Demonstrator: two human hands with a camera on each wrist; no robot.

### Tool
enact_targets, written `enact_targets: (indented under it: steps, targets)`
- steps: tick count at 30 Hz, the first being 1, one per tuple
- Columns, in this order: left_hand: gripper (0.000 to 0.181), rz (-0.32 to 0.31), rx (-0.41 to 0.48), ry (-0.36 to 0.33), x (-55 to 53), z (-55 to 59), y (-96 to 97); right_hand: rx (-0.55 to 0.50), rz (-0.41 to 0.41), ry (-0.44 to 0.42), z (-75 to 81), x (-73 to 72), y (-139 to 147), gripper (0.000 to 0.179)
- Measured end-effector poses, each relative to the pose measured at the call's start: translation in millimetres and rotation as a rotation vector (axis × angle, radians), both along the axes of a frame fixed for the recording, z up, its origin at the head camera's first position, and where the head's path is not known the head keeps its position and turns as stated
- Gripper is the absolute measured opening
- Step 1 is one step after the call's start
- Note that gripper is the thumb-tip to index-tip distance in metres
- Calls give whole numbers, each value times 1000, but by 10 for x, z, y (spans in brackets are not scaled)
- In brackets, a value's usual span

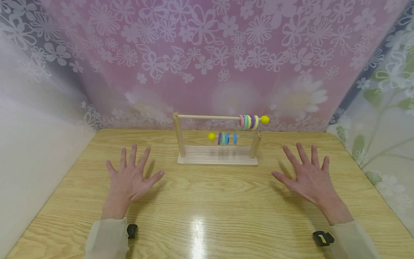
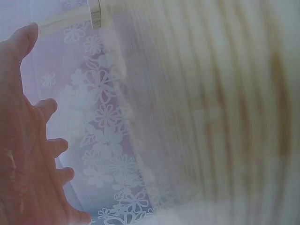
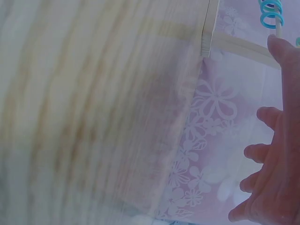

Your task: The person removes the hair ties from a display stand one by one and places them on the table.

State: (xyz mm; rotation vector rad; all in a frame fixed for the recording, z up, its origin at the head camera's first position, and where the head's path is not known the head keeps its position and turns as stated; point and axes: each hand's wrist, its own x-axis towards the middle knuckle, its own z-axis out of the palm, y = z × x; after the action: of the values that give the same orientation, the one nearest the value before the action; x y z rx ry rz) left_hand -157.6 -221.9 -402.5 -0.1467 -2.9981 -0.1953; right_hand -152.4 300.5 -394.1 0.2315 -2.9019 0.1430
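A wooden stand (image 1: 216, 160) with two posts and two rods sits toward the back of the table. On its upper rod (image 1: 207, 117), pastel rings (image 1: 248, 122) in pink, green, yellow and purple bunch near a yellow ball (image 1: 265, 119) at the right. The lower rod carries purple, green and blue rings (image 1: 227, 138), with another yellow ball (image 1: 211, 136) at its left end. My left hand (image 1: 129, 181) is spread to the left of the stand, holding nothing. To the right, my right hand (image 1: 311, 180) is likewise spread, holding nothing. Neither touches the stand.
The wood-grain table (image 1: 220, 201) extends beneath both hands. Behind it hangs a pink curtain (image 1: 207, 72) with white flowers. Pale fabric closes in the left side (image 1: 35, 144), and flowered fabric (image 1: 381, 118) the right. Black wrist devices (image 1: 323, 238) show at both cuffs.
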Motion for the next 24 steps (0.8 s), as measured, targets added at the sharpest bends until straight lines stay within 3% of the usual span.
enact_targets:
  steps: [24]
  targets:
    - [95, -5, 14, 5, 23, 41, 33, -49, 16, -3, -36, -1, -20, 93]
